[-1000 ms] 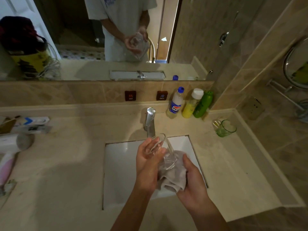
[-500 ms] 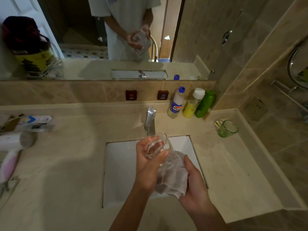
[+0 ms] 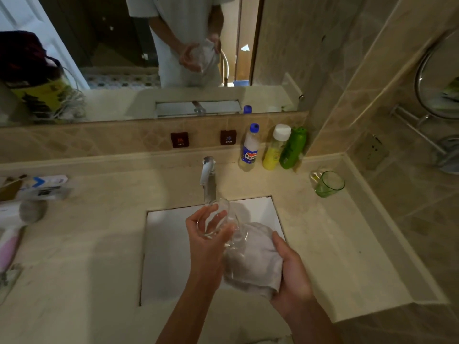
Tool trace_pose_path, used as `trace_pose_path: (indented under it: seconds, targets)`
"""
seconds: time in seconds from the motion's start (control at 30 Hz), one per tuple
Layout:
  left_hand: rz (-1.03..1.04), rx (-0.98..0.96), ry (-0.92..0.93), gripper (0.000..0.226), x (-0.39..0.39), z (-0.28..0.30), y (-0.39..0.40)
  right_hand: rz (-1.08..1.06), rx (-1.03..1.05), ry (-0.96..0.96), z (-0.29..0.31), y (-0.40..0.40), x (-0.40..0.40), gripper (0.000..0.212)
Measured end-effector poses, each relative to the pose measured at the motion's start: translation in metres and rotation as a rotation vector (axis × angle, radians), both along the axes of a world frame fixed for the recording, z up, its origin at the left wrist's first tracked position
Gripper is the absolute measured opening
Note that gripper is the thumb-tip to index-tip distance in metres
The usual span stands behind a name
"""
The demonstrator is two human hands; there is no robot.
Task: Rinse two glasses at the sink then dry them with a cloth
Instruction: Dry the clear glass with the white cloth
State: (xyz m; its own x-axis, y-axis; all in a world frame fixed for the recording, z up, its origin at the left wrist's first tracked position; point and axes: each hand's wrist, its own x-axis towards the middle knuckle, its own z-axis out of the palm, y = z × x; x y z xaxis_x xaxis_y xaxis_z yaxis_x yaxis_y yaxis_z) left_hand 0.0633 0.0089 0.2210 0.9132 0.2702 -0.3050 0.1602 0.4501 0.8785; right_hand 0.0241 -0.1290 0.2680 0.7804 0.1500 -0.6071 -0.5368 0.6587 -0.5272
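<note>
Bottles (image 3: 272, 147) and green cup (image 3: 329, 183) stand behind the sink (image 3: 166, 244) on the beige desk (image 3: 74, 256); left hand (image 3: 207, 247) fingers curl around clear glass (image 3: 216, 219), right hand (image 3: 291, 271) grips cloth (image 3: 255, 259).

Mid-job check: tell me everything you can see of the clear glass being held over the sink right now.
The clear glass is transparent and colourless, plain-walled, apparently empty. It is tilted, its open rim toward the tap, and held above the white sink. The left hand grips it, fingers curled round the rim end. Its lower end sits against the grey cloth, which the right hand cups from beneath. Whether any water remains on it cannot be told.
</note>
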Motion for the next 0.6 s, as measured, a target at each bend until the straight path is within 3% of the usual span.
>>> trace_pose_path:
  seconds: [0.13, 0.3, 0.33, 0.47, 0.57, 0.6]
  targets:
    - [0.055, -0.159, 0.085, 0.055, 0.005, 0.001, -0.011, -0.028, -0.028, 0.037, -0.008, -0.041, 0.006, 0.046]
    - [-0.014, -0.208, 0.174, 0.085, -0.006, -0.003, -0.019, -0.053, -0.135, 0.076, -0.033, -0.112, 0.02, 0.044]
    - [-0.025, -0.236, 0.18, 0.081, -0.009, -0.005, -0.02, -0.054, -0.149, 0.084, -0.043, -0.127, 0.024, 0.044]
    - [-0.072, -0.358, 0.156, 0.029, -0.022, -0.015, -0.029, -0.011, -0.267, 0.073, -0.065, -0.182, 0.043, 0.042]
    - [-0.058, -0.397, 0.189, 0.028, -0.033, -0.022, -0.039, -0.003, -0.44, 0.054, -0.078, -0.219, 0.063, 0.036]
    - [-0.048, -0.408, 0.204, 0.028, -0.036, -0.025, -0.042, -0.015, -0.513, 0.036, -0.086, -0.232, 0.069, 0.043]
